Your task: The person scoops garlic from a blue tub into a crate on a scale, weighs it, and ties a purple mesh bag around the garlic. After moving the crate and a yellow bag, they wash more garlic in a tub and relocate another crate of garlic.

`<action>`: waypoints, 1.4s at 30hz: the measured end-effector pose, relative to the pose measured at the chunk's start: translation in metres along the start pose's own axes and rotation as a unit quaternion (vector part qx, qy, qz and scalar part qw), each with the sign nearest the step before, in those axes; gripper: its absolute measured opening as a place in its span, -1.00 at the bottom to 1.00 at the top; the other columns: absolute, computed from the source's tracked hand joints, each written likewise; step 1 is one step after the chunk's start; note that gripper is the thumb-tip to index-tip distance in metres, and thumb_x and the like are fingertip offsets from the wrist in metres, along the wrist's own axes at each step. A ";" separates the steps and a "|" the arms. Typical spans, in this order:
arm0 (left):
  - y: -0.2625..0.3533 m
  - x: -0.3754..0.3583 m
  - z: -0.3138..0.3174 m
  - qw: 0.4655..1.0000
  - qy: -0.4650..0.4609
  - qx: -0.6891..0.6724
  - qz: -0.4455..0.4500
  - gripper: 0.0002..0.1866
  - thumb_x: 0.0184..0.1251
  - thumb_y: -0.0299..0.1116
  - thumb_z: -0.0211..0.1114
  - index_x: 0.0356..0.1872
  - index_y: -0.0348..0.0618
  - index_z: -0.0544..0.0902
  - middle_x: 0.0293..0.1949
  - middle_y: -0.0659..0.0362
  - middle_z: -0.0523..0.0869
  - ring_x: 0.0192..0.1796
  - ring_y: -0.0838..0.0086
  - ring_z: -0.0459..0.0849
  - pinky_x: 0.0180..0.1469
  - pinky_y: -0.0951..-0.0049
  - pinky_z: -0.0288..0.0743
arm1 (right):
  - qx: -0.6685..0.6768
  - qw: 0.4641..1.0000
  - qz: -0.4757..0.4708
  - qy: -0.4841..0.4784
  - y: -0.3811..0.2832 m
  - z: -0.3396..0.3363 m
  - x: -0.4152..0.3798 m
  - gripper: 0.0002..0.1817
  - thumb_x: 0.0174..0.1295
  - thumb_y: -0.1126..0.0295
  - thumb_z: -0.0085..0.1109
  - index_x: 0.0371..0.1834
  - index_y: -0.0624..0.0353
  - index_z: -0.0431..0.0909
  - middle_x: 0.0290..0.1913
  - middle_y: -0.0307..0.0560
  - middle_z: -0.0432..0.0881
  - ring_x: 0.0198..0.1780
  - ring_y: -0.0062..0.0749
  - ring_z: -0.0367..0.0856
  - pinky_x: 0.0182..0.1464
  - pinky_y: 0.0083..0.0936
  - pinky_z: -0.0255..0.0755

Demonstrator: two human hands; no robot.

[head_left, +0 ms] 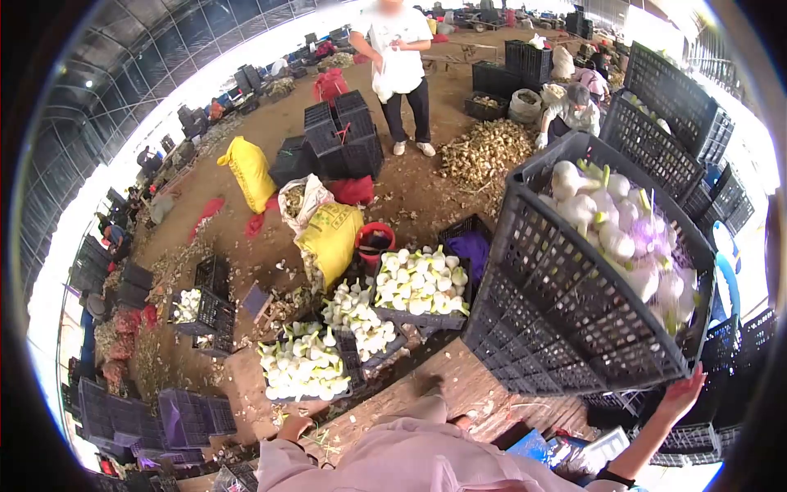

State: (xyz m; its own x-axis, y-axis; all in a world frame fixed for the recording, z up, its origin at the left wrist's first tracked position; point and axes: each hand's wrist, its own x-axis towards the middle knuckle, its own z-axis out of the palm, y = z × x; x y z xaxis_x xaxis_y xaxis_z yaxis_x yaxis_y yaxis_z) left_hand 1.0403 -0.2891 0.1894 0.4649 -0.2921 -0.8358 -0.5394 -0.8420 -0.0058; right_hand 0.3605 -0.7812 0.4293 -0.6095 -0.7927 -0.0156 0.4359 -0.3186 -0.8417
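Note:
A large black slatted crate point(574, 295) stands at the right, filled with white garlic bulbs point(619, 217), some in purple netting. My right hand point(682, 395) grips its near lower corner, with the fingers up against the rim. Low at the left, my left hand point(293, 426) hangs beside the wooden boards point(361, 426); its fingers are small and partly hidden. In front of me are several open crates of trimmed garlic: one with garlic bulbs point(422, 283), another with garlic bulbs point(303, 365), and loose garlic between them point(361, 320).
A person point(393, 49) stands ahead, holding a white bag. Yellow sacks point(332, 238) and a red bucket point(375, 239) stand beyond the garlic. Stacked black crates point(344, 135) lie further back, near a brown heap point(488, 156). Another person point(571, 115) crouches behind the large crate.

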 end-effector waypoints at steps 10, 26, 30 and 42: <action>-0.017 0.075 -0.014 0.975 0.120 -0.088 0.167 -0.63 -0.14 -0.18 0.27 -0.28 -0.19 0.58 -0.41 -0.01 0.62 -0.39 0.21 0.59 -0.33 0.34 0.43 | -0.489 0.811 0.319 0.044 0.116 -0.203 -0.211 -0.89 -0.05 0.30 0.11 -0.57 0.06 0.45 -0.73 -0.25 0.38 -0.68 -0.53 0.36 -0.70 -0.54 0.21; 0.076 0.021 -0.032 0.929 -0.128 0.182 0.295 -0.53 -0.11 -0.18 0.27 -0.20 -0.33 0.52 -0.33 0.09 0.61 -0.25 0.38 0.54 -0.20 0.37 0.37 | -0.583 0.714 0.345 0.176 0.038 -0.460 -0.658 -0.76 -0.14 0.28 0.05 -0.41 0.10 0.61 -0.43 -0.02 0.61 -0.36 -0.20 0.58 -0.24 -0.41 0.44; 0.069 0.046 0.005 0.918 -0.102 0.213 0.318 -0.55 -0.13 -0.17 0.27 -0.25 -0.34 0.55 -0.37 0.07 0.61 -0.26 0.37 0.54 -0.22 0.34 0.38 | -0.555 0.693 0.424 0.180 0.038 -0.540 -0.732 -0.74 -0.19 0.31 0.09 -0.39 0.10 0.62 -0.39 -0.01 0.61 -0.30 -0.20 0.59 -0.17 -0.40 0.44; 0.211 -0.162 0.224 0.823 -0.076 0.320 0.463 -0.50 -0.05 -0.27 0.27 -0.06 -0.36 0.46 -0.27 0.15 0.59 -0.31 0.51 0.52 -0.25 0.54 0.39 | -0.338 0.674 0.436 0.491 -0.058 -0.679 -0.897 -0.80 -0.10 0.47 0.00 -0.40 0.21 0.59 -0.53 -0.03 0.59 -0.57 -0.38 0.58 -0.43 -0.49 0.45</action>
State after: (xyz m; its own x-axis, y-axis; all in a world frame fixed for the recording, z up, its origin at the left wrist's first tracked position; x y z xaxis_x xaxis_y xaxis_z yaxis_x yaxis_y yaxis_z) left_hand 0.6939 -0.3179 0.2009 -0.4203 -0.5730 -0.7036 -0.8950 0.1343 0.4253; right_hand 0.4323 0.3008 0.1254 -0.6051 0.3084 -0.7340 0.7137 0.6187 -0.3284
